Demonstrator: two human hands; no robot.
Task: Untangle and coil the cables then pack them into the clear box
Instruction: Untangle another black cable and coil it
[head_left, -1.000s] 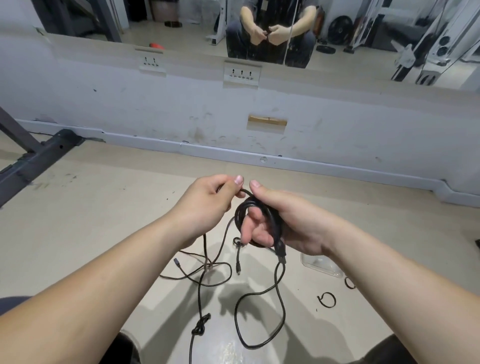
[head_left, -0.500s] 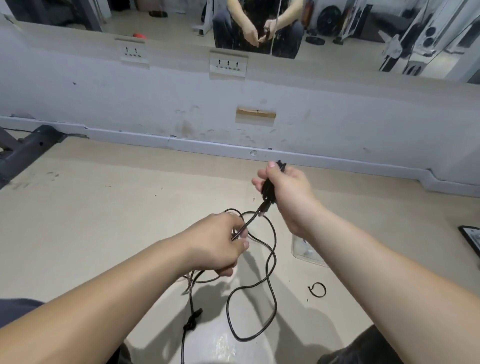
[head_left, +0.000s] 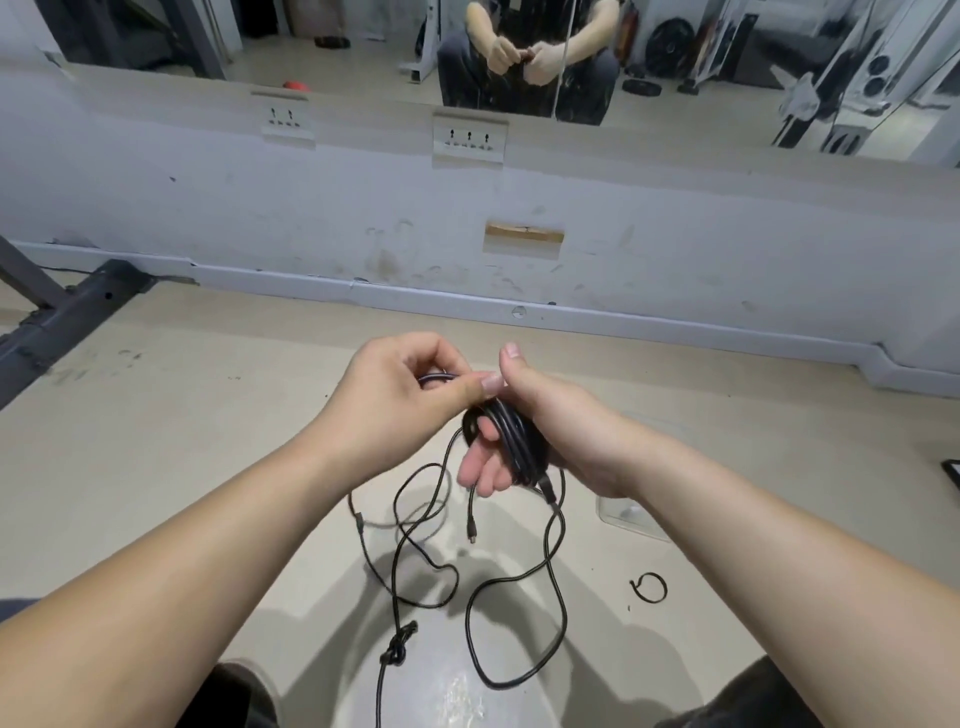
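wall (head_left: 156, 208): white and scuffed, with a wood patch (head_left: 523, 232) | mirror (head_left: 363, 41): long, above the wall | left socket (head_left: 284, 120) and middle socket (head_left: 469, 140): just under the mirror | dark metal bar (head_left: 67, 317): on the floor (head_left: 182, 415), far left | small black ring (head_left: 648, 587): on the floor, right

Left hand (head_left: 395, 402) pinches the cable (head_left: 522, 449), right hand (head_left: 558, 431) holds it coiled round its fingers (head_left: 483, 467).
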